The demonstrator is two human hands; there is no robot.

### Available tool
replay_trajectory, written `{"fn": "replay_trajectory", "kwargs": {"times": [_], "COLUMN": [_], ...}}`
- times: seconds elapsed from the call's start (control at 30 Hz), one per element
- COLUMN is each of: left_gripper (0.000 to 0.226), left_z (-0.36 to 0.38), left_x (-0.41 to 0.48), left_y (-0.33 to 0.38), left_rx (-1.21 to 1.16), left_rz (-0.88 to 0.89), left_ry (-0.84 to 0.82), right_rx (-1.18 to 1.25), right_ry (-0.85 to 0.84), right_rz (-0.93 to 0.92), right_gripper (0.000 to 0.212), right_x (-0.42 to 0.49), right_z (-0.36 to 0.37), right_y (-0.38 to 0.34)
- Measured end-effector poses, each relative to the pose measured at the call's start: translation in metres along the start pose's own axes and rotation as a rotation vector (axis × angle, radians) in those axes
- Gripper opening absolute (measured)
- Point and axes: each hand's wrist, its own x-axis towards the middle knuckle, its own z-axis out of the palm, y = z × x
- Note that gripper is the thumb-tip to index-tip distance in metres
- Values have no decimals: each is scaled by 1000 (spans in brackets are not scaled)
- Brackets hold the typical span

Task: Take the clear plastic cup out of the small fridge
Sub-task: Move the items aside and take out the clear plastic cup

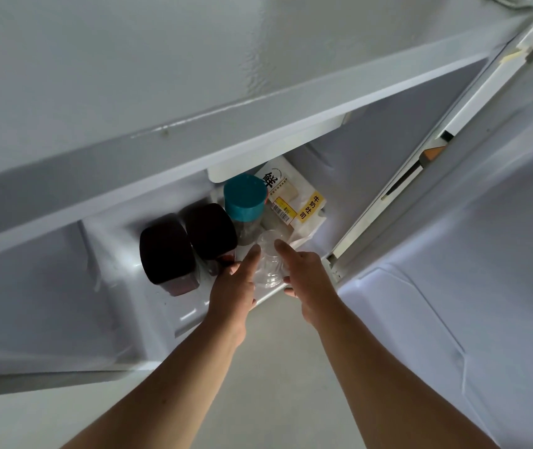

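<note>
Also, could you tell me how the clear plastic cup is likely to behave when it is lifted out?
The clear plastic cup looks thin-walled and empty, so probably very light and easily squashed. Its smooth sides may slip between the left hand and right hand. Being round, it could roll.

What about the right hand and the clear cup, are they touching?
Touching: head view shows the right hand with thumb and fingers against the clear cup.
</note>
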Motion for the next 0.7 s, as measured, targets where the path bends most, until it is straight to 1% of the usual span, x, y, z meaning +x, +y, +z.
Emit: {"fn": "replay_trajectory", "kwargs": {"times": [0.07,0.13,0.23,0.27,0.37,0.43,0.5,0.6,0.7], "left_gripper": [71,66,59,61,82,87,83,71,68], "left_z": [-3,-5,-10,-13,-23,-29,-35,-39,-36], "left_x": [-3,-8,-16,-19,-34,-46,-59,-77,-95], "left_y": [-1,0,1,0,-2,-5,-8,-13,-19], "left_rx": [-4,-1,11,14,29,60,92,126,159], "left_rz": [0,8,23,25,15,20,26,39,45], "left_ry": [-13,-29,-46,-54,-78,-108,-141,-183,-203], "right_rx": [7,8,18,20,-2,-10,-10,19,58], "right_ry": [-2,9,44,61,78,72,80,106,137], "right_rz": [10,2,-3,-1,-11,-22,-30,-44,-30], "right_gripper": [96,100,98,97,95,94,90,83,85], "right_x": [-9,-18,-32,-37,-54,-66,-79,-101,-126], "right_z": [0,1,4,4,4,1,-3,-12,-22], "right_y": [1,1,3,4,9,14,20,31,40]}}
